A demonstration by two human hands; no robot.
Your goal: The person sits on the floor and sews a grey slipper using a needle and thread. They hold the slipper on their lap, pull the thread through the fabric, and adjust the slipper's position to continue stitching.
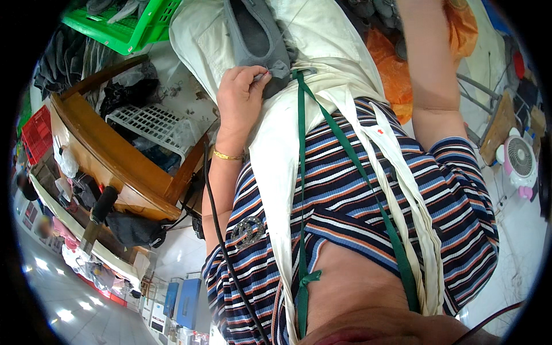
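A grey felt slipper-like shoe lies on the cream apron over my lap, its opening facing up. My left hand pinches the grey fabric at the shoe's near end between thumb and fingers. A thin pale line, like a thread, runs up from near that pinch across the shoe. My right forearm reaches up past the top edge, so the right hand itself is out of the picture. A green ribbon hangs round my neck, with a small metal piece at its end beside the shoe.
On the left stand a green crate, a curved wooden chair and a white plastic basket. An orange bag with dark grey items lies at the right. Farther right is a white-and-pink fan. A black cord crosses my left arm.
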